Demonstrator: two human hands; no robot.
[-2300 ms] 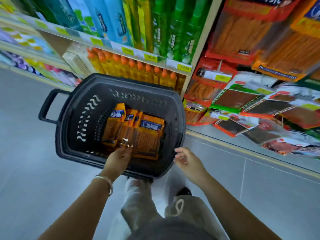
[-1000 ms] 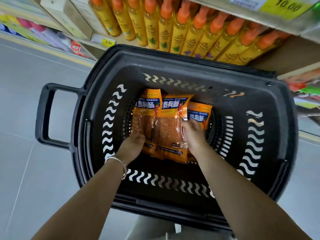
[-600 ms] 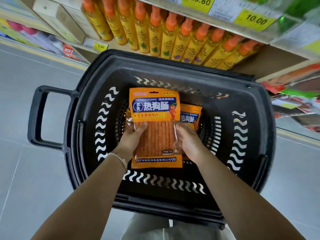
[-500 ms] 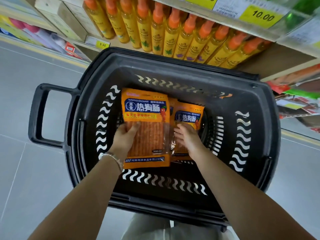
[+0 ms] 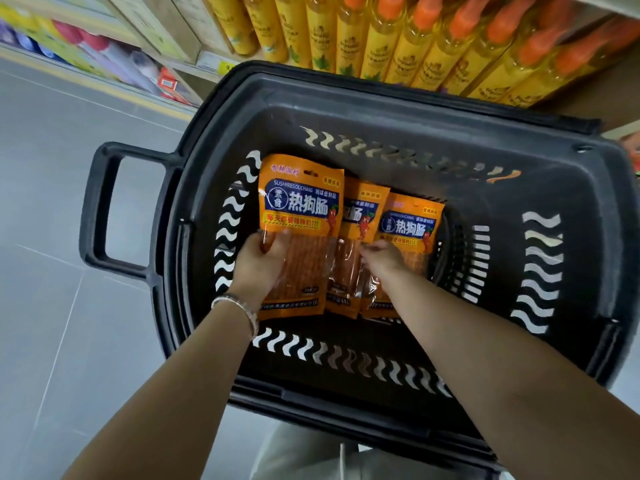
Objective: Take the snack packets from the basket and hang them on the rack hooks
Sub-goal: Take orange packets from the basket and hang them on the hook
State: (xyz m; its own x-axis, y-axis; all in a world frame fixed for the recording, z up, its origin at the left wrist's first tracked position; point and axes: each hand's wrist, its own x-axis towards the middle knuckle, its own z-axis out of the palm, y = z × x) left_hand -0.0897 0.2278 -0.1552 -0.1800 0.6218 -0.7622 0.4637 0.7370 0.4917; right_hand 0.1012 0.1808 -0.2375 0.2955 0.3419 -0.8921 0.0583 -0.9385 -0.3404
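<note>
Inside the black basket (image 5: 561,188), both of my hands are down among the orange snack packets. My left hand (image 5: 261,263) grips the left packet (image 5: 301,202) by its left edge, with the thumb on the front over the clear window and the other fingers behind it, so the fingers are clamped on this packet. It is the nearest one to me and it overlaps the middle packet (image 5: 362,216). My right hand (image 5: 382,259) lies on the lower part of the middle packet and the right packet (image 5: 412,225). Its fingers (image 5: 372,245) are curled and press on the plastic, but I cannot tell if they really pinch a packet or only rest on it. All three packets are in the bottom of the basket, toward its left half, with the printed labels at the far end. On my left wrist there is a thin bracelet (image 5: 239,306). A basket handle (image 5: 104,209) sticks out to the left over the grey floor (image 5: 69,323). On the far side, just behind the basket, a shelf carries a row of yellow bottles (image 5: 381,36) with orange caps.
</note>
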